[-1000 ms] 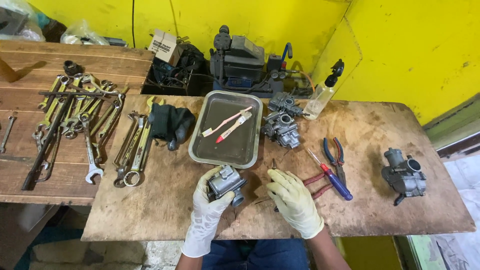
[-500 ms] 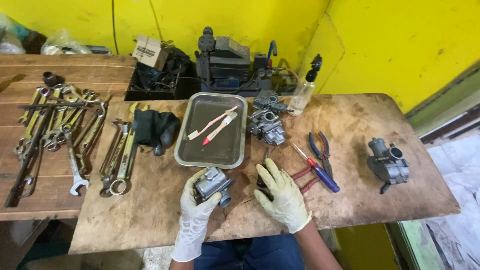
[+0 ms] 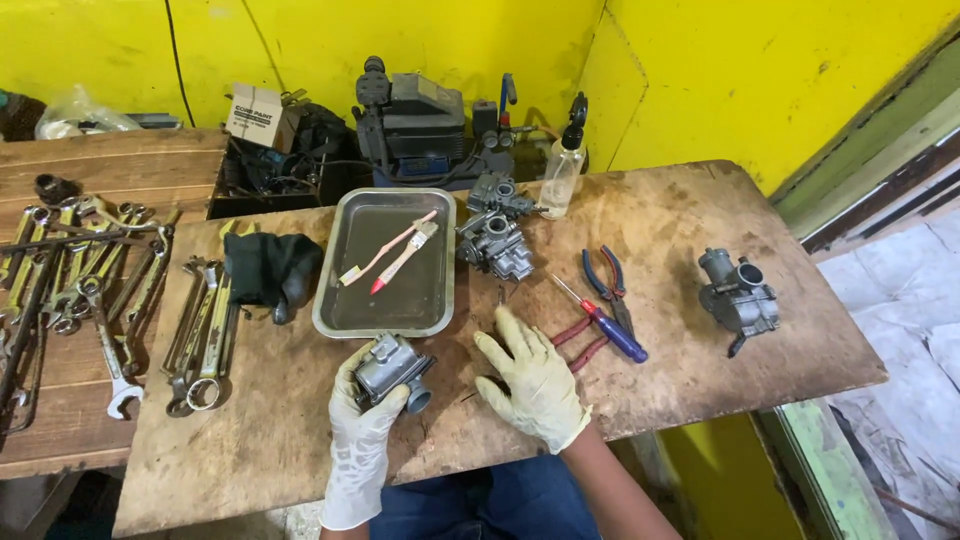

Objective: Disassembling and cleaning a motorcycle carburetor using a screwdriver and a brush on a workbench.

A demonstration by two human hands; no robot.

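My left hand (image 3: pixel 360 420), in a white glove, grips a small grey metal carburetor (image 3: pixel 392 370) just in front of a steel tray (image 3: pixel 340 320). My right hand (image 3: pixel 535 380), also gloved, lies flat and open on the wooden table (image 3: pixel 700 380), fingers spread, beside the carburetor. In the tray lie a toothbrush (image 3: pixel 385 250) and a small paintbrush with a red handle (image 3: pixel 405 257). Right of my right hand sit a blue-handled screwdriver (image 3: pixel 605 322) and red-handled pliers (image 3: pixel 580 340).
Two more carburetors (image 3: pixel 495 235) stand behind the tray, another (image 3: pixel 738 298) at the right. Blue pliers (image 3: pixel 608 280), a spray bottle (image 3: pixel 562 170), a black cloth (image 3: pixel 270 270) and several spanners (image 3: pixel 200 330) lie about. A dark machine (image 3: pixel 420 125) sits by the yellow wall.
The camera has shifted so the scene sits further left in view. My left hand keeps hold of the carburetor and my right hand stays flat on the table.
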